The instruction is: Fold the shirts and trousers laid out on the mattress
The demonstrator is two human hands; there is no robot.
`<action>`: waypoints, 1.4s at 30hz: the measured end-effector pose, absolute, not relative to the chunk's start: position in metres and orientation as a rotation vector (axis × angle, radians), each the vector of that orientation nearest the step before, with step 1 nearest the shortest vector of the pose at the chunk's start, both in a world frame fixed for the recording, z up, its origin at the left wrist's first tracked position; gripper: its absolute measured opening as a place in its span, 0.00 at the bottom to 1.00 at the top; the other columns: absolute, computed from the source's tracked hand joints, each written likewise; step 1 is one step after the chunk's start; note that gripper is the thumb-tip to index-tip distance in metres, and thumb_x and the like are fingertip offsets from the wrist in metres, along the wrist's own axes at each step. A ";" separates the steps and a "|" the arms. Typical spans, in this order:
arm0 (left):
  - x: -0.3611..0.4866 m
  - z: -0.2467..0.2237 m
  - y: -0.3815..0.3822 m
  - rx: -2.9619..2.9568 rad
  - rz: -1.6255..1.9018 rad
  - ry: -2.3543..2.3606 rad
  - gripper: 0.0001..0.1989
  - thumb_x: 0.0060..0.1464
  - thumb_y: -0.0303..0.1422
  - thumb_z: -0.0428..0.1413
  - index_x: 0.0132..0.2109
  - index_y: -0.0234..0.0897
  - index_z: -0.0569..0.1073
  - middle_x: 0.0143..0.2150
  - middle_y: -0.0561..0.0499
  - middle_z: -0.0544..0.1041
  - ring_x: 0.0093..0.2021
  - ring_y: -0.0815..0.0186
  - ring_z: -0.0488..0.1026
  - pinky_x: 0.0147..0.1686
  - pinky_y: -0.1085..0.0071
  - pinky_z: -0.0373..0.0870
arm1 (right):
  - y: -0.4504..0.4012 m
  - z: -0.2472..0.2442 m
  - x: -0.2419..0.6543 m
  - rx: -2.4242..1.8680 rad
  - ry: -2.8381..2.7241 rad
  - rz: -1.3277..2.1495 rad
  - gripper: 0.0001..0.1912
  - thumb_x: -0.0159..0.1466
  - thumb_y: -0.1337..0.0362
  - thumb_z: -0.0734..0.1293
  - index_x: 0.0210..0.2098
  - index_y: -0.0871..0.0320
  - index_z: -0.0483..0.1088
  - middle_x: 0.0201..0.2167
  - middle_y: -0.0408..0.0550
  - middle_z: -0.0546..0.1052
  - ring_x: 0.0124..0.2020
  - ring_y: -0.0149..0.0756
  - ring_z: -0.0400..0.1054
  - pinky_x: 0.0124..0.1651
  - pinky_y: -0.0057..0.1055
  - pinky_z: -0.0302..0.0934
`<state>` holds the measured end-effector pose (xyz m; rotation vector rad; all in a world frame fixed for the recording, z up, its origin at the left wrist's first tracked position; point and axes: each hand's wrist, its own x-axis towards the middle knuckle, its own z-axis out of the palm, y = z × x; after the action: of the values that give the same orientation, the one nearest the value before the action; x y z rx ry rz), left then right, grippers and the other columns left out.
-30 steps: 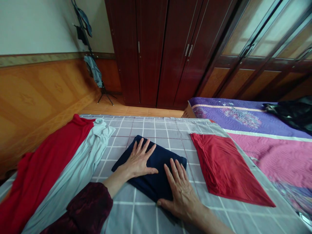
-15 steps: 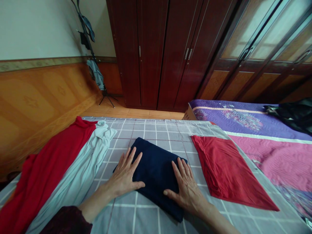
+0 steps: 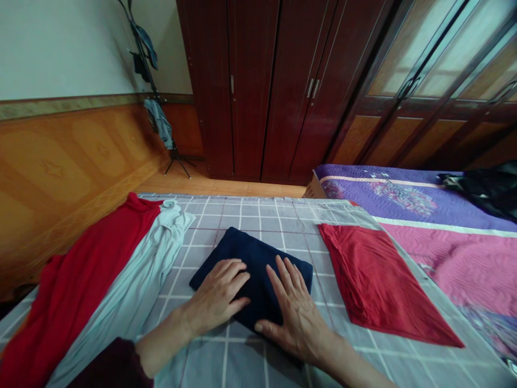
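Left of the folded red garment [image 3: 388, 285], the folded navy garment [image 3: 254, 248] lies on the checked bedsheet [image 3: 250, 207], its long axis slanting, near end towards that landmark, under the wide-spread right hand [image 3: 297, 315] and loosely bent left hand [image 3: 220, 291], neither visibly gripping, seemingly for pressing it flat.

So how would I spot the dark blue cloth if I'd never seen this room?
Before the tall, dark red wardrobe spreads a grey checked sheet. Midway across it, between a pale blue garment and a red cloth, lies the folded cloth. It's the only navy piece on that sheet.
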<state>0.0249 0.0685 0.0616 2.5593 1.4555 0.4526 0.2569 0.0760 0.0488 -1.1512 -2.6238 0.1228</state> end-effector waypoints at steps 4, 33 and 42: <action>0.032 0.042 0.092 2.497 0.261 1.517 0.52 0.42 0.54 0.60 0.68 0.40 0.48 0.70 0.40 0.42 0.68 0.43 0.38 0.63 0.44 0.40 | 0.096 0.041 0.244 -1.266 -2.595 0.150 0.51 0.56 0.36 0.61 0.66 0.66 0.49 0.67 0.67 0.45 0.67 0.60 0.32 0.62 0.58 0.43; 0.017 0.018 0.139 2.431 0.262 1.694 0.52 0.44 0.66 0.46 0.69 0.42 0.42 0.70 0.40 0.38 0.68 0.44 0.34 0.63 0.45 0.34 | 0.108 -0.006 0.289 -1.543 -2.421 0.039 0.53 0.57 0.34 0.57 0.66 0.71 0.47 0.66 0.69 0.44 0.67 0.56 0.31 0.64 0.54 0.40; -0.004 0.014 0.122 2.385 0.277 1.758 0.55 0.43 0.66 0.47 0.69 0.40 0.39 0.70 0.38 0.34 0.68 0.42 0.33 0.62 0.43 0.37 | 0.084 0.002 0.300 -1.508 -2.381 -0.002 0.55 0.56 0.36 0.60 0.68 0.66 0.36 0.67 0.66 0.41 0.67 0.58 0.34 0.63 0.55 0.45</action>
<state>-0.0040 0.1218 0.0140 2.3849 1.7577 0.2768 0.3002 0.0841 0.0022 -1.5080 -2.3809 -0.0023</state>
